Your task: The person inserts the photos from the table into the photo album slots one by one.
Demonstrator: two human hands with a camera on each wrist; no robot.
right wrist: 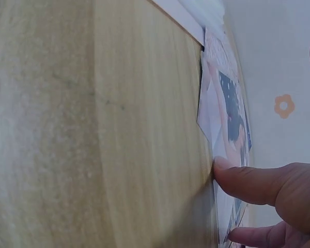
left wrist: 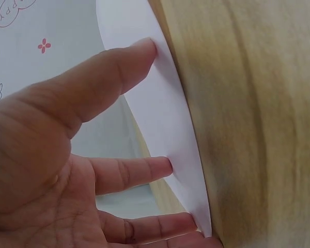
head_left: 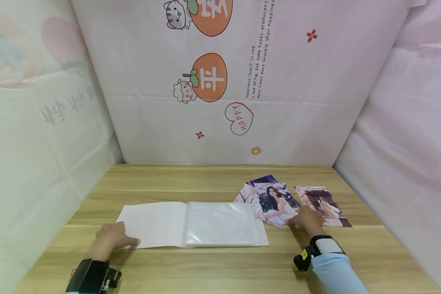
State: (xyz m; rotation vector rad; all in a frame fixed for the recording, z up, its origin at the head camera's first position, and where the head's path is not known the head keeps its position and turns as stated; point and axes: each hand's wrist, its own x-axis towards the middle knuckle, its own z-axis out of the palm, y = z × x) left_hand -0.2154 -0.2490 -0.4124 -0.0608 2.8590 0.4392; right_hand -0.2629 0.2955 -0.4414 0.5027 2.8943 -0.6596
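Note:
A photo album lies spread out, with a white inside cover (head_left: 152, 224) on the left and clear plastic sleeves (head_left: 220, 224) on the right. Thumb and fingertips of my left hand (head_left: 112, 237) rest on the cover's outer end; in the left wrist view that hand (left wrist: 36, 170) has its fingers spread over the white cover (left wrist: 150, 108). My right hand (head_left: 308, 219) is at the lower right corner of a photo of a person in white (head_left: 279, 206). In the right wrist view, the thumb and a finger of this hand (right wrist: 294, 201) touch the photo's edges, spaced apart.
More photos lie partly beneath the top one, including a dark blue print (head_left: 262, 179). A separate pink-toned photo (head_left: 325, 206) lies to the right. Printed white cloth (head_left: 297, 122) encloses the wooden table (head_left: 191, 271) at the back and sides.

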